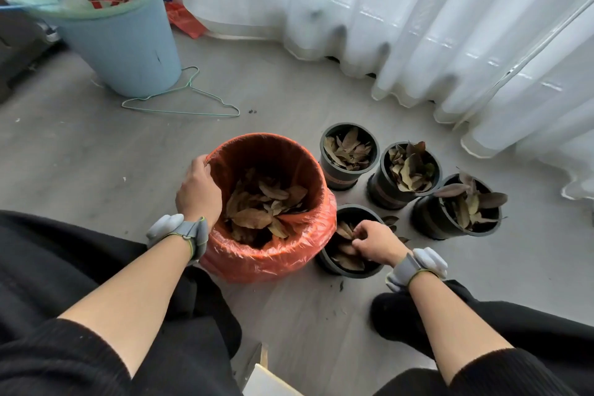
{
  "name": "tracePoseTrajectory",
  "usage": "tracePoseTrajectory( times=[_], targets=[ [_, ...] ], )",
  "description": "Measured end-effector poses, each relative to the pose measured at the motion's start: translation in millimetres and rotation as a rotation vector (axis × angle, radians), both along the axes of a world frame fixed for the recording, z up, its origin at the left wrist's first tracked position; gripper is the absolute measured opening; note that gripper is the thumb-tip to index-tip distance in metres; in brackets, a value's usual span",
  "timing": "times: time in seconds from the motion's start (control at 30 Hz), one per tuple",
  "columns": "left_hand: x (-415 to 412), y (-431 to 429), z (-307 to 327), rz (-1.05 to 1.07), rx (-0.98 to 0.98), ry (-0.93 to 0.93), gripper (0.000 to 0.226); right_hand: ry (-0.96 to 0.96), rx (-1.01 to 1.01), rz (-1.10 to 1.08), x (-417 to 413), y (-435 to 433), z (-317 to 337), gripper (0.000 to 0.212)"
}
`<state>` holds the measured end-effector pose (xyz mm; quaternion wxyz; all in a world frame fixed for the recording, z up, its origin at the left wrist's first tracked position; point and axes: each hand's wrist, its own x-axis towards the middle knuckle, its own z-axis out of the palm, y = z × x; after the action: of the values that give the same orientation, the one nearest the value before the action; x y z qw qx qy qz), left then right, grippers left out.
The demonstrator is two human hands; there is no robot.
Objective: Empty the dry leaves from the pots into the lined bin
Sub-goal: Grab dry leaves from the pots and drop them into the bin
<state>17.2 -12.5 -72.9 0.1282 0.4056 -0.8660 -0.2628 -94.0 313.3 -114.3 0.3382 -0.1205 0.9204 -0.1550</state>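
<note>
A bin lined with an orange plastic bag stands on the floor in front of me, with dry brown leaves piled inside. My left hand grips its left rim. Right beside the bin sits a black pot; my right hand is inside it, fingers closed on dry leaves. Three more black pots with dry leaves stand behind it: one near the bin, one in the middle and one at the right.
A light blue bucket holding a printed sack stands at the back left, with a green wire hanger on the floor beside it. White curtains hang along the back and right. A few loose leaves lie by the near pot.
</note>
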Motion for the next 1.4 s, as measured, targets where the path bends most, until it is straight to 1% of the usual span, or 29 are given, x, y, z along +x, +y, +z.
tracePoseTrajectory(
  times=[0.07,0.17,0.4,0.5,0.57,0.7,0.83,0.87,0.93,0.97,1.0,1.1,1.13,1.2,1.3,1.4],
  targets=[
    [0,0,1,-0.007,0.006,-0.005,0.029,-0.034,-0.048,-0.068,0,6,7,0.011],
    [0,1,3,-0.018,0.019,-0.011,0.030,-0.043,-0.078,-0.092,-1,15,17,0.010],
    [0,3,9,-0.039,0.024,-0.022,0.030,-0.159,-0.191,-0.194,-3,22,36,0.013],
    [1,3,9,-0.037,0.017,-0.022,0.030,-0.200,-0.234,-0.254,-4,24,41,0.009],
    [2,2,7,-0.033,0.012,-0.028,0.030,-0.273,-0.253,-0.311,-5,26,45,0.009],
    [1,3,6,-0.032,0.006,-0.036,0.029,-0.506,-0.367,-0.418,-13,38,57,0.012],
    [0,4,7,-0.033,0.001,-0.032,0.029,-0.632,-0.546,-0.451,-29,52,78,0.016],
    [0,4,7,-0.033,0.000,-0.030,0.029,-0.664,-0.607,-0.447,-33,52,85,0.019],
    [1,4,6,-0.031,0.000,-0.025,0.029,-0.717,-0.731,-0.408,-39,46,99,0.033],
    [1,5,7,-0.032,0.001,-0.024,0.029,-0.724,-0.773,-0.381,-41,41,108,0.038],
    [2,5,7,-0.030,0.002,-0.023,0.029,-0.722,-0.798,-0.346,-42,32,117,0.039],
    [2,5,7,-0.027,0.009,-0.019,0.029,-0.668,-0.823,-0.264,-39,-5,138,0.021],
    [2,5,8,-0.029,0.012,-0.019,0.029,-0.625,-0.819,-0.245,-35,-19,143,0.016],
    [2,6,8,-0.033,0.020,-0.019,0.029,-0.508,-0.777,-0.197,-24,-45,149,0.013],
    [2,5,9,-0.033,0.022,-0.021,0.029,-0.381,-0.731,-0.116,-7,-76,151,0.015],
    [2,4,8,-0.033,0.032,-0.017,0.030,-0.373,-0.760,-0.093,1,-88,150,0.026]
  ],
)
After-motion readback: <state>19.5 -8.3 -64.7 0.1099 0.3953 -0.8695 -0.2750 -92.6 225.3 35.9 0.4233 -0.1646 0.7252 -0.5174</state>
